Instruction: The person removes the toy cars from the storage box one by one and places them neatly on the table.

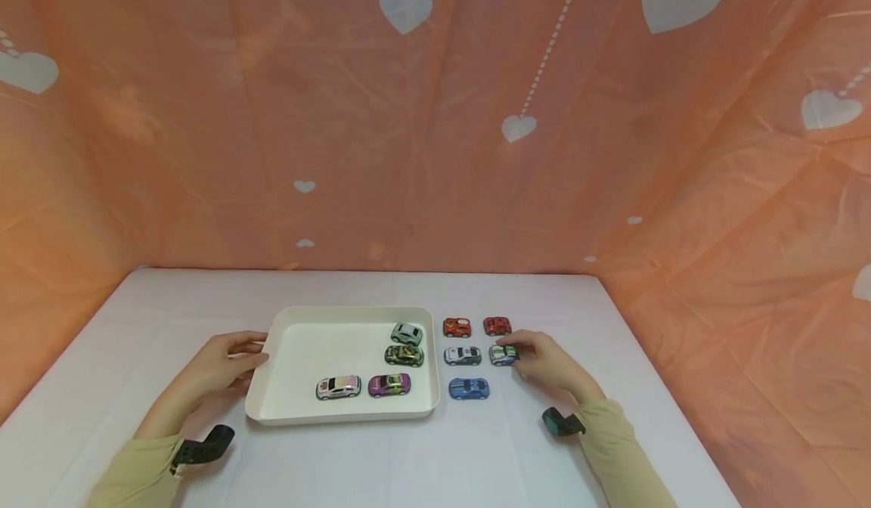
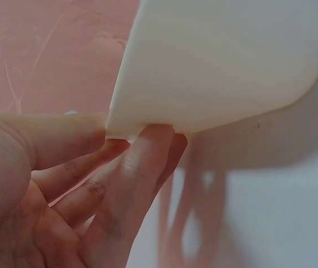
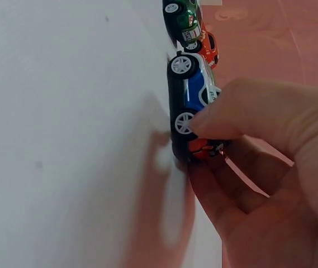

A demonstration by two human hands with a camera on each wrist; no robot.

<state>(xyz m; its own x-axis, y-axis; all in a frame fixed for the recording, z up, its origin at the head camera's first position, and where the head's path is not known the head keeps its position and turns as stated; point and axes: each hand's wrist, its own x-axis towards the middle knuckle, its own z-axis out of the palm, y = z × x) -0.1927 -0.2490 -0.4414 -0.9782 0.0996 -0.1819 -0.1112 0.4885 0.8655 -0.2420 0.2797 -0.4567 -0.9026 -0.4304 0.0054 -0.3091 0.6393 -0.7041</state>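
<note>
At the left end of the white tray [image 1: 299,420], my left hand [image 1: 216,364] pinches its rim; the left wrist view shows the thumb [image 2: 72,139] at the tray's edge and fingertips against its outer side. On the table right of the tray, my right hand [image 1: 550,363] holds a small toy car [image 1: 503,354] between thumb and fingers. Close up, that car [image 3: 195,89] has blue and white sides, an orange end and white wheels. Beside it is a white toy car [image 1: 463,355], with a blue toy car [image 1: 469,388] nearer the front.
Inside the tray stand a pale green car [image 1: 407,333], a dark camouflage car [image 1: 404,355], a purple car [image 1: 389,385] and a white-pink car [image 1: 338,387]. Two red cars [image 1: 457,327] [image 1: 497,326] are behind the held one. An orange curtain [image 1: 435,213] hangs along the table's back.
</note>
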